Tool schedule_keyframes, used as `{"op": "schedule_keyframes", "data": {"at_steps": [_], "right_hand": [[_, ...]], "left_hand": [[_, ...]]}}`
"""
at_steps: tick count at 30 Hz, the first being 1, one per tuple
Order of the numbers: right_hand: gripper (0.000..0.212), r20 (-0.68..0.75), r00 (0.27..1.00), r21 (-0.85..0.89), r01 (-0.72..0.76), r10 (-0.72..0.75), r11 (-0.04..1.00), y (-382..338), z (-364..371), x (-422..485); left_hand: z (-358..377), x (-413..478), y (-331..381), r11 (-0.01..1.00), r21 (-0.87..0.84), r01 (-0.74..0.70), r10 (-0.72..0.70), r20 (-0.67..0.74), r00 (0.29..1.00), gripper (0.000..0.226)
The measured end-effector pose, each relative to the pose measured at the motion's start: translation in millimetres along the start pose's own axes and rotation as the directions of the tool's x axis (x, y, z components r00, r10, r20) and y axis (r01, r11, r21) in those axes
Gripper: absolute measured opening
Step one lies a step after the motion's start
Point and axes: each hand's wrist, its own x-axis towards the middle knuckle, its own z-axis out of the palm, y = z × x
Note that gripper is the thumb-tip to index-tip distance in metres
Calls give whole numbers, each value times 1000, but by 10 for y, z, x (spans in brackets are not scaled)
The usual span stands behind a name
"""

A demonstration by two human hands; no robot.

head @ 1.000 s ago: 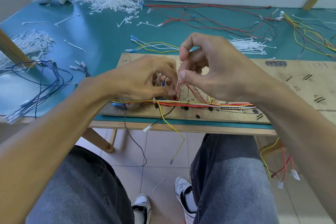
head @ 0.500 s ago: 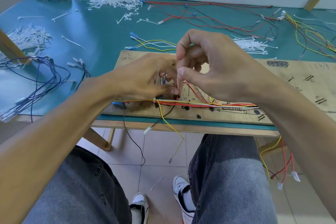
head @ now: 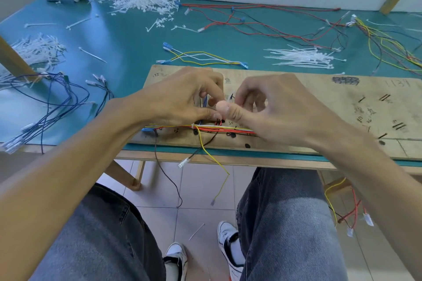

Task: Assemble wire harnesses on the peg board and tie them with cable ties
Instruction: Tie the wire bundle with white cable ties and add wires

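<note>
The light brown wooden peg board (head: 319, 102) lies on the near edge of the teal table (head: 127, 48). A bundle of red, yellow and white wires (head: 230, 129) runs along the near side of the board. The left hand (head: 182, 100) is above the bundle, and its curled fingers grip some thin blue and white wires (head: 204, 101). The right hand (head: 285, 112) is just beside it, fingers curled, thumb touching the left thumb; I cannot tell if it holds something. A pile of white plastic cable ties (head: 301, 58) lies farther right.
</note>
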Motion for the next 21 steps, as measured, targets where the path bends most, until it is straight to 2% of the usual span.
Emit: {"op": "schedule_keyframes", "data": {"at_steps": [2,5,10,12,16,21], "right_hand": [[51,22,999,-98,39,-37,994,-60,76,28],[40,26,998,-146,66,-62,987,-103,105,114],[40,-30,996,127,86,-82,988,-159,171,138],[43,-50,997,208,61,-51,976,-191,184,165],[49,-21,1000,286,23,-18,958,-174,183,182],[40,-15,1000,241,22,-19,970,-130,162,156]], "left_hand": [[-8,8,-1,1000,-7,4,-4,15,1000,27],[-8,31,-3,999,-32,25,-25,14,1000,27],[-11,63,-2,995,-89,33,-28,54,998,24],[-10,89,-15,999,-41,24,-20,77,997,9],[-14,121,-1,999,46,14,-18,79,997,6],[-66,119,-26,997,73,-13,9,52,999,17]]}}
